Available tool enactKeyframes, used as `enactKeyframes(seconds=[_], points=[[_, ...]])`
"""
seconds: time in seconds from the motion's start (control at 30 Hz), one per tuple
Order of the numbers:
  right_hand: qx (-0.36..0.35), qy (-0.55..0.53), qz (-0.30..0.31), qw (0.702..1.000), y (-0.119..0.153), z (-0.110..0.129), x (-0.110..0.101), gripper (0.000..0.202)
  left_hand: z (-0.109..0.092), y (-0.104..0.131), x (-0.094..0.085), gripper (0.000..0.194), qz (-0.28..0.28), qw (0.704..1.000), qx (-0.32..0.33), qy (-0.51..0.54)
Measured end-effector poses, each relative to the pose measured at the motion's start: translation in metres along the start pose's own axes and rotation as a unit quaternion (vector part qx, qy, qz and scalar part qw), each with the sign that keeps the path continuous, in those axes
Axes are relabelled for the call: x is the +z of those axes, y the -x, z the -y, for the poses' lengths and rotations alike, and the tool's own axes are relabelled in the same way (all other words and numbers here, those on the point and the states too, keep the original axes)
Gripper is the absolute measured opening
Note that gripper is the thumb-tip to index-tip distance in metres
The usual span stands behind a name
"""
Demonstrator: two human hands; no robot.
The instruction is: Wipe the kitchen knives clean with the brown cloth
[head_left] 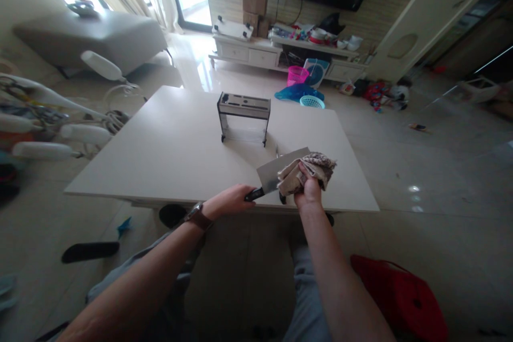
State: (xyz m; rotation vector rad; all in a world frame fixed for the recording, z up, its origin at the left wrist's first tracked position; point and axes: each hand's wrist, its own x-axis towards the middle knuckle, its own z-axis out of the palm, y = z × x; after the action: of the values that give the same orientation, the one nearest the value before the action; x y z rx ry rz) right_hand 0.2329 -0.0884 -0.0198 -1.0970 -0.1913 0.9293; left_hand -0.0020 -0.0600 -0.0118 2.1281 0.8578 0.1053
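My left hand (233,201) is closed round the black handle of a cleaver (269,173), its broad blade pointing away to the right over the white table (168,155). In my right hand (311,191) is a bunched, patterned beige-and-brown cloth (320,164), which overlaps the blade and hides part of it. Behind the blade stands a knife rack (245,104) with slots in its top and clear sides. A black handle (282,197) shows below the cloth, and a small metal piece (277,150) pokes out behind the blade; what they belong to is hidden.
On the floor past the table are a pink basket (297,75), a light-blue basket (312,101) and a blue bag (292,92). A white lamp with several arms (60,99) stands at the left. A red item (404,294) lies at lower right.
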Motion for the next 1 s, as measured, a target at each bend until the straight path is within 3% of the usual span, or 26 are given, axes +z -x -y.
enactKeyframes(seconds=[0.1, 0.2, 0.53, 0.8, 1.0], points=[[0.036, -0.033, -0.066, 0.997, -0.004, 0.009, -0.004, 0.032, 0.010, 0.006, -0.007, 0.012, -0.019, 0.998, -0.022, -0.061], [0.036, -0.033, -0.083, 0.995, -0.006, 0.011, -0.004, 0.030, 0.014, 0.010, -0.015, 0.013, -0.053, 0.990, -0.044, -0.125], [-0.022, -0.012, -0.045, 0.999, 0.001, 0.012, 0.009, 0.046, 0.005, 0.008, -0.020, 0.017, -0.125, 0.960, -0.065, -0.244], [-0.060, -0.004, -0.050, 0.997, 0.000, 0.012, 0.004, 0.044, 0.015, 0.006, -0.028, 0.022, -0.113, 0.957, -0.046, -0.264], [-0.078, -0.013, -0.074, 0.994, 0.002, 0.012, 0.002, 0.043, 0.012, 0.004, -0.024, 0.025, -0.124, 0.955, -0.053, -0.263]])
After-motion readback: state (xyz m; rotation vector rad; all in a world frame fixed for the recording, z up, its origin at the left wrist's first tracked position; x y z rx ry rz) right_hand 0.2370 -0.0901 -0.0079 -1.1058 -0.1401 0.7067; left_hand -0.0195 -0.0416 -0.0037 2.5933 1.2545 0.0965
